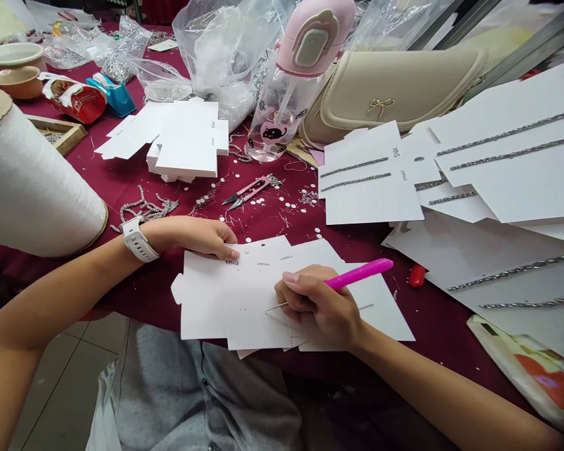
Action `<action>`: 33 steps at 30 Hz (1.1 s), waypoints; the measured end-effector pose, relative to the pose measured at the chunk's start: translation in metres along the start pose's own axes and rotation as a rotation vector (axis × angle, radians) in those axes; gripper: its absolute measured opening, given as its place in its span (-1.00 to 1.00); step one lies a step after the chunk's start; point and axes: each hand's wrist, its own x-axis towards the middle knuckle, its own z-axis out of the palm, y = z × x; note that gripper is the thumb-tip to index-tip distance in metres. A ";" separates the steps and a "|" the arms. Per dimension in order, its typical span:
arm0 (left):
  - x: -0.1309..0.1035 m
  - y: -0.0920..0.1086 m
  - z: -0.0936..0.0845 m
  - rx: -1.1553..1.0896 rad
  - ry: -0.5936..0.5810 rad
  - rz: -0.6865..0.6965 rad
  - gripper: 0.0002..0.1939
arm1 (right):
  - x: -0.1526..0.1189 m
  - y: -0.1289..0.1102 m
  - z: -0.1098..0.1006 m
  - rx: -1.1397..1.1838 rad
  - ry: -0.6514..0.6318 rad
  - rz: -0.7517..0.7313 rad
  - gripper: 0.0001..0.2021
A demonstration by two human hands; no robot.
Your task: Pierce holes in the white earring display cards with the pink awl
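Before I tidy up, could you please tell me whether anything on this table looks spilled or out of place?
Small round white scraps lie scattered across the maroon fabric tablecloth near the pink-handled metal snips, looking like uncollected litter.

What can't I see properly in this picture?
All in the head view:
- Middle of the long magenta plastic tool: hidden by the right grip.
- Part of the cream flap handbag: behind white rectangular cards with silver strands.
- One side of the big white tapered spool: cut off by the left edge.
- Tiny print on the stacked white cards: too small.
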 end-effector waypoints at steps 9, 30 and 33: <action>0.001 -0.001 0.000 -0.046 -0.028 0.011 -0.69 | -0.004 0.008 -0.002 -0.211 -0.071 -0.094 -0.57; 0.001 -0.004 0.000 -0.149 -0.025 0.045 -0.77 | -0.003 0.007 -0.003 -0.308 -0.048 -0.241 -0.60; 0.001 -0.005 0.000 -0.141 -0.016 0.049 -0.76 | -0.005 0.008 -0.004 -0.312 -0.055 -0.309 -0.60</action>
